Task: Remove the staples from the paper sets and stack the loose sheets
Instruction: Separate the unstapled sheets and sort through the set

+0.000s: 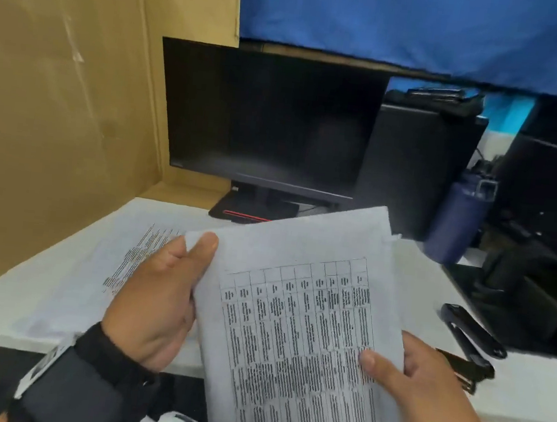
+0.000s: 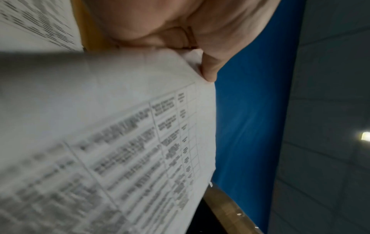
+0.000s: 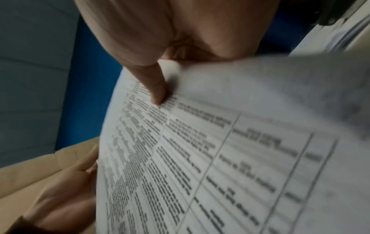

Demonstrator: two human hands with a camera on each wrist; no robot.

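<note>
The paper set [image 1: 297, 316] was held above the near edge of the white table [image 1: 526, 391], tilted, its far corner close to the monitor [image 1: 269, 120] base. Loose sheets [image 1: 135, 250] lay flat on the table to the left, beside a cardboard wall [image 1: 58, 101]. A black staple remover [image 1: 470, 337] lay to the right, apart from the paper. The left hand [image 1: 157, 301] pinched the set's left edge, thumb on top. The right hand [image 1: 423, 387] gripped the right edge, thumb pressing the printed table.

White table [image 1: 527, 384]: sheets [image 1: 120, 259], stapler [image 1: 472, 334].
</note>
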